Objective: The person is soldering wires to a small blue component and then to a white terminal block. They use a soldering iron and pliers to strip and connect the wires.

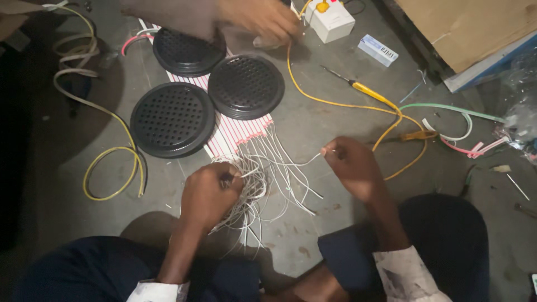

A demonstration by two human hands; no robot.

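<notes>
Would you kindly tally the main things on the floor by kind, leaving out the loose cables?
Black perforated round covers: 3
Yellow-handled screwdriver: 1
White switch box: 1
Bundle of thin white wires: 1
Total: 6

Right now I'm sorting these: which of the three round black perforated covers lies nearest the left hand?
The lower-left round black perforated cover, the one closest to the left hand.

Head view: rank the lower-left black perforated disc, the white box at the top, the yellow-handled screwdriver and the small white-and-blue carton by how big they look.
1. Lower-left black perforated disc, clearly largest.
2. White box, partly cut off by the frame edge.
3. Yellow-handled screwdriver: longer than the box but thin, so this rank is unsure.
4. White-and-blue carton, smallest.
</notes>
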